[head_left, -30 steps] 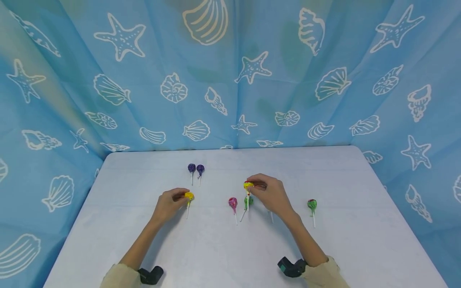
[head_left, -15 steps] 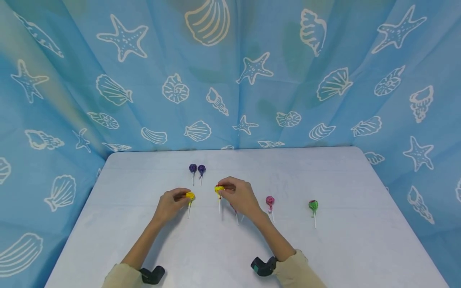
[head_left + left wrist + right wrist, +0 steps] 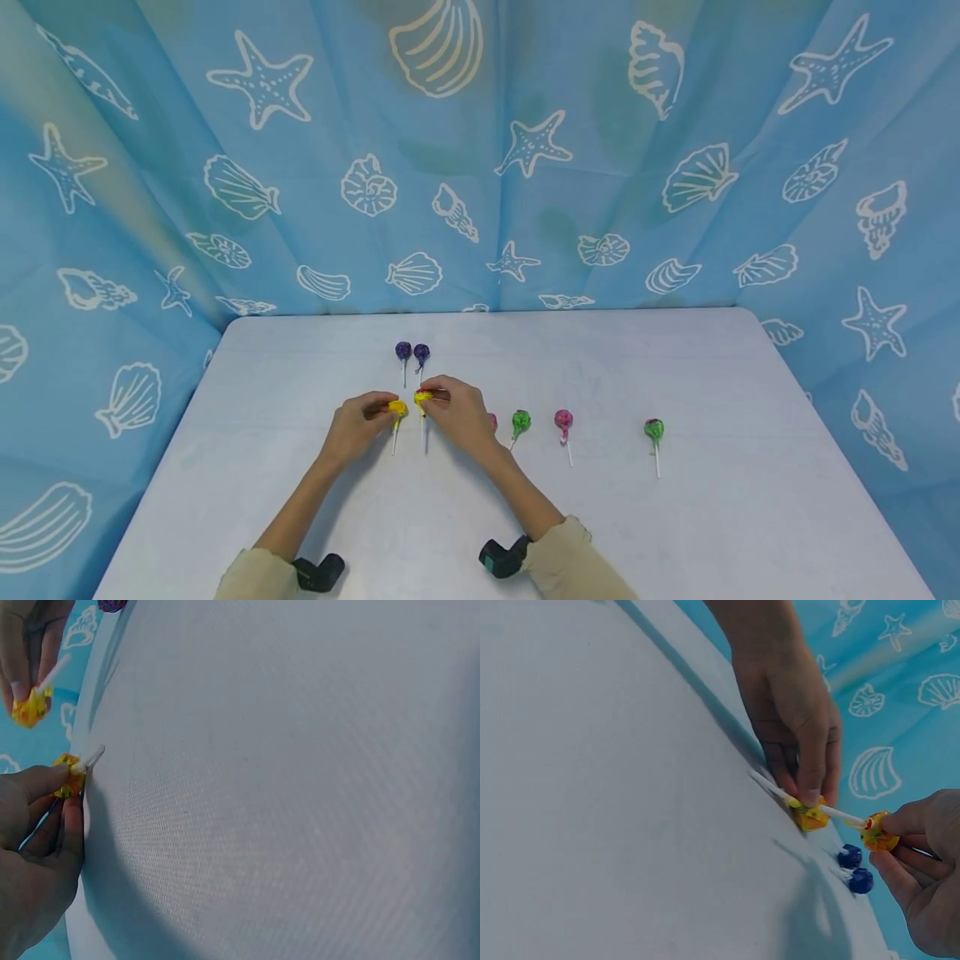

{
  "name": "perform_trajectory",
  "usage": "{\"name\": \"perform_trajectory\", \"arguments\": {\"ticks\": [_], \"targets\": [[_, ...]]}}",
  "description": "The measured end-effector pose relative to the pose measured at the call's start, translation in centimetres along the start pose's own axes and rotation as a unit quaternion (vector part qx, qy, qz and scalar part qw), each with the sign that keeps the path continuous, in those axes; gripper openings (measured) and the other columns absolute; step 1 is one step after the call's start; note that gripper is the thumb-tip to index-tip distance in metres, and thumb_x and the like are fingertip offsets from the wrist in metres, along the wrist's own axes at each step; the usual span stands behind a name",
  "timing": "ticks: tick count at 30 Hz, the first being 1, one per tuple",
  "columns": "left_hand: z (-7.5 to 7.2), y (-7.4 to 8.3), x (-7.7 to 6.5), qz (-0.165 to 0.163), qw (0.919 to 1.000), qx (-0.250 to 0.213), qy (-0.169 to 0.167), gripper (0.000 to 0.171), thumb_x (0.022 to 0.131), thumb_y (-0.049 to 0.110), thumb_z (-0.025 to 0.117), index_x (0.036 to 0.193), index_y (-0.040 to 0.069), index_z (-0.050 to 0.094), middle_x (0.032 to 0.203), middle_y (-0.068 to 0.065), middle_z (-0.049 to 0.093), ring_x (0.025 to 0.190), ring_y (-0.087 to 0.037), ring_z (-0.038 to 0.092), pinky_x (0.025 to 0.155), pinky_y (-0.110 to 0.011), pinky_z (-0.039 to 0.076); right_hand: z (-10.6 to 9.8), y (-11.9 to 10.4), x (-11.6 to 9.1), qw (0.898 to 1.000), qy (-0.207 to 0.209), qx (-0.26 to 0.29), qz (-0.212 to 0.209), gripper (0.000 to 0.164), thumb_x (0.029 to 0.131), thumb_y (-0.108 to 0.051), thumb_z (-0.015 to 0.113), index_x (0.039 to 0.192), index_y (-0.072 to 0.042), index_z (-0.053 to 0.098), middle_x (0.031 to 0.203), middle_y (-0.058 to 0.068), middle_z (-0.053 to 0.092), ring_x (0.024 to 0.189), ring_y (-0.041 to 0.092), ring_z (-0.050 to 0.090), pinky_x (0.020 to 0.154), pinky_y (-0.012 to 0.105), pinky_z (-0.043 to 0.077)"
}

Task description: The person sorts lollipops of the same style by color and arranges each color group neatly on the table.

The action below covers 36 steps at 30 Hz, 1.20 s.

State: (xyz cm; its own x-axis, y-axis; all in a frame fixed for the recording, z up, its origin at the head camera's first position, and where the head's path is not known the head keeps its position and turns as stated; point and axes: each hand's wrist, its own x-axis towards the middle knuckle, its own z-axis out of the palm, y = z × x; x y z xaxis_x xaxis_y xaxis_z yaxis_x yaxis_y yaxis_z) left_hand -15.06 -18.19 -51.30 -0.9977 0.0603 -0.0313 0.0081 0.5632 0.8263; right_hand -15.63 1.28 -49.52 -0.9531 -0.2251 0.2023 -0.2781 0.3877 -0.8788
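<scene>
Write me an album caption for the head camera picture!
Left hand, right hand: each pinches a yellow lollipop near two purple lollipops.

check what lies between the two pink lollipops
A green lollipop lies between the partly hidden pink lollipop and the fully visible pink one, in the head view.

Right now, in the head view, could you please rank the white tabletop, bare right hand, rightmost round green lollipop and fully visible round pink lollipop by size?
Largest: white tabletop
Right hand
Green lollipop and pink lollipop: too alike to rank
</scene>
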Motion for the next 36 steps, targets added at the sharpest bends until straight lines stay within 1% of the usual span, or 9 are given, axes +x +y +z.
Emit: {"name": "perform_trajectory", "arguments": {"ticks": [5,10,15,18,26,36], "targets": [[0.0,-0.1,0.0,0.007,1.0000,-0.001,0.001,0.026,0.090,0.003,0.071,0.116,-0.003,0.070,0.108,-0.014,0.071,0.097,-0.027,0.067,0.086,-0.038,0.056,1.2,0.5,0.3,1.000,0.002,-0.003,0.019,0.021,0.091,-0.003,0.071,0.111,0.001,0.071,0.109,0.010,0.072,0.101,0.019,0.069,0.085,0.022,0.054],[0.0,-0.3,0.0,0.010,0.9999,-0.009,0.001,0.025,0.090,0.002,0.071,0.115,-0.003,0.070,0.107,-0.013,0.071,0.096,-0.026,0.067,0.084,-0.035,0.056,1.7,0.7,0.5,0.999,-0.001,-0.006,0.031,0.021,0.091,-0.002,0.071,0.112,0.000,0.071,0.109,0.011,0.072,0.100,0.020,0.069,0.086,0.023,0.054],[0.2,-0.3,0.2,0.006,0.9996,-0.027,0.001,0.026,0.090,0.002,0.071,0.116,-0.003,0.070,0.109,-0.014,0.071,0.098,-0.026,0.067,0.085,-0.034,0.055,1.9,1.1,0.5,0.999,-0.002,-0.037,0.029,0.020,0.090,-0.004,0.071,0.111,-0.002,0.072,0.107,0.010,0.072,0.097,0.020,0.069,0.084,0.026,0.055],[0.2,-0.3,0.2,0.003,0.9996,-0.029,0.004,0.027,0.090,0.003,0.071,0.117,-0.003,0.070,0.111,-0.015,0.071,0.099,-0.027,0.067,0.086,-0.034,0.055,1.9,1.3,0.4,0.998,0.002,-0.050,0.028,0.019,0.090,-0.005,0.072,0.109,-0.003,0.073,0.103,0.009,0.073,0.093,0.019,0.069,0.082,0.026,0.055],[0.2,0.1,0.1,0.001,0.9996,-0.023,0.014,0.029,0.091,0.004,0.072,0.119,-0.003,0.069,0.111,-0.016,0.071,0.098,-0.027,0.066,0.087,-0.036,0.055,2.1,1.6,0.5,0.999,0.003,-0.042,0.032,0.020,0.090,-0.007,0.072,0.109,-0.003,0.073,0.101,0.007,0.073,0.088,0.016,0.068,0.080,0.026,0.055],[0.3,0.2,0.1,-0.002,0.9995,-0.029,0.015,0.030,0.090,0.004,0.072,0.119,-0.003,0.069,0.110,-0.016,0.070,0.098,-0.027,0.066,0.085,-0.032,0.055,2.1,1.5,0.6,0.997,-0.010,-0.055,0.044,0.023,0.091,-0.010,0.073,0.113,-0.005,0.072,0.107,0.007,0.070,0.091,0.017,0.063,0.082,0.027,0.054]]}}
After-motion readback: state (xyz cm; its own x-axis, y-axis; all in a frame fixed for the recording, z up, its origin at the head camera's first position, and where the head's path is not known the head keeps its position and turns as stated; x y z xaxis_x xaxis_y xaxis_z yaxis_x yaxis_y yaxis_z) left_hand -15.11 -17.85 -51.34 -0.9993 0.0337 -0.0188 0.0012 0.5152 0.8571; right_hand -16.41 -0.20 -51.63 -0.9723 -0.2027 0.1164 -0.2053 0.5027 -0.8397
